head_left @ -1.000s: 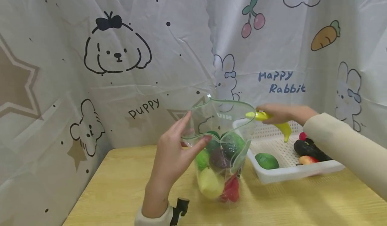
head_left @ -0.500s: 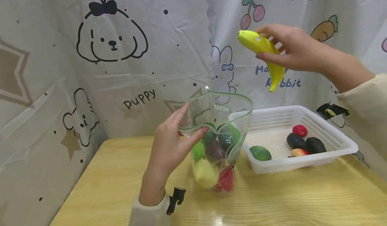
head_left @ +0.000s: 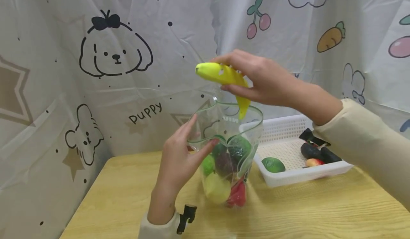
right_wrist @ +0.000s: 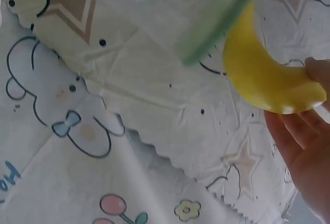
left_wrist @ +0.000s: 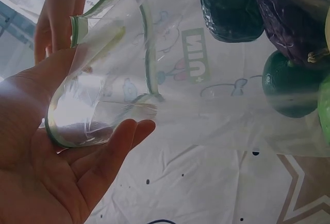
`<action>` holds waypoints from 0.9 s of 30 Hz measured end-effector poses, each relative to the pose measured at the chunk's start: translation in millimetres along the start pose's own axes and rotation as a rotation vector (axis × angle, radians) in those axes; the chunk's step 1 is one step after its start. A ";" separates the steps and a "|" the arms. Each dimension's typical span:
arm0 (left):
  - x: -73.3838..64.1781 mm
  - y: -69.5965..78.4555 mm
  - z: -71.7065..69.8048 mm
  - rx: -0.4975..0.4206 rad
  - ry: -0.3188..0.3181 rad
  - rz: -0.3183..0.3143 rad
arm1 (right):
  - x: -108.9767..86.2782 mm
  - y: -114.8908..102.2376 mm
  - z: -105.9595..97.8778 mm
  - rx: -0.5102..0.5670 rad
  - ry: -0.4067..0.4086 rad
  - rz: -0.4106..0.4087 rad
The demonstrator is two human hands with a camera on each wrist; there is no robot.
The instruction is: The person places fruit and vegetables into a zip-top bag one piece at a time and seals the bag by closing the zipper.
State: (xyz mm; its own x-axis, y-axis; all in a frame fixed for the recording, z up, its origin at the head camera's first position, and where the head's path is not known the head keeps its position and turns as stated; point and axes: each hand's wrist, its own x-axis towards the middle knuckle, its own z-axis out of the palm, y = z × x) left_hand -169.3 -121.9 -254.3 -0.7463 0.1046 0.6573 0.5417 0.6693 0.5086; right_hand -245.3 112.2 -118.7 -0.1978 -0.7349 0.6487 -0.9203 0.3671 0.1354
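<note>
Basically, a bagging step seems in hand: left hand (head_left: 176, 157) is curving thumb and fingers round the near-left rim of clear bag (head_left: 252, 145), holding it upright on table (head_left: 115, 203), produce (head_left: 224, 164) sitting inside. Right hand (head_left: 259, 77) is gripping banana (head_left: 221, 73) between thumb and fingers above the mouth, lower tip hanging by the rim; can't tell if it's inside. Next move probably calls for tilting banana steeper, lowering, then releasing. Front rim is dipping inward, so snagging is possible. Open room is lying above the mouth; white basket (head_left: 298, 177) is standing just right of the bag, crowding that side. Patterned curtain (head_left: 166, 54) is hanging behind.
</note>
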 end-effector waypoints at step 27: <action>-2.5 -1.2 -1.1 -0.060 0.004 -0.052 | -24.1 -2.4 28.5 -0.019 -0.357 0.107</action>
State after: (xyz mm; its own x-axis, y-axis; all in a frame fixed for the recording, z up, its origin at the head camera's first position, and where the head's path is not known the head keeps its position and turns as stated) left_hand -167.6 -123.8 -255.9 -0.7729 0.0679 0.6309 0.5244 0.6282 0.5747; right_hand -248.0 112.8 -155.9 -0.4006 -0.8432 0.3585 -0.8823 0.4605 0.0973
